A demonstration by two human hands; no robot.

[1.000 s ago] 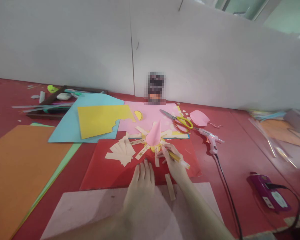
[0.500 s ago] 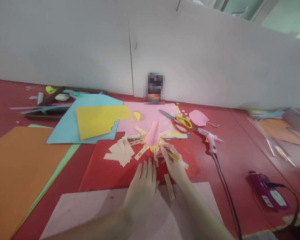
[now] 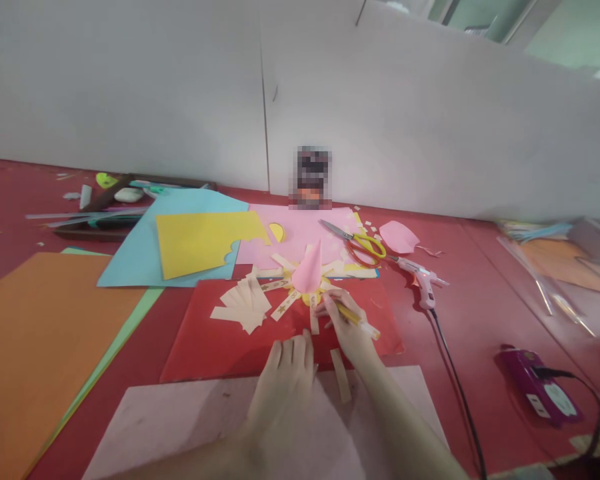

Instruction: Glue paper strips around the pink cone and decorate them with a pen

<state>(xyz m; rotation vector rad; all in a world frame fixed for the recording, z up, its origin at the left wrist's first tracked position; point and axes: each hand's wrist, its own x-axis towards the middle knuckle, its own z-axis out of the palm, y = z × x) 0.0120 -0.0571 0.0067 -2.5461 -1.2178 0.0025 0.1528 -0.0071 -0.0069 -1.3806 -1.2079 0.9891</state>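
Observation:
My right hand (image 3: 349, 327) is closed round a yellow pen (image 3: 349, 313), its fingertips at a cream paper strip (image 3: 314, 317). That strip runs out from a yellow paper flower (image 3: 307, 298) with a pink paper cone (image 3: 308, 267) standing on it. Other strips with marks and stars, such as a lettered strip (image 3: 285, 306), fan out around the flower. Just below the strip's lower end, my left hand (image 3: 284, 377) rests palm down on the red sheet (image 3: 205, 347), fingers bent, holding nothing. A fan of plain strips (image 3: 245, 303) lies to the left.
Scissors (image 3: 360, 243) and a pink glue gun (image 3: 423, 280) with a black cord lie right of the flower. A purple power socket (image 3: 540, 387) sits farther right. Yellow paper (image 3: 195, 243), blue paper (image 3: 130, 257) and orange paper (image 3: 40, 320) spread left, near a dark tray (image 3: 80, 230).
My left hand has drawn back slightly towards me and its fingers have bent, uncovering the strip's lower end. My right hand stays at the strip with the pen.

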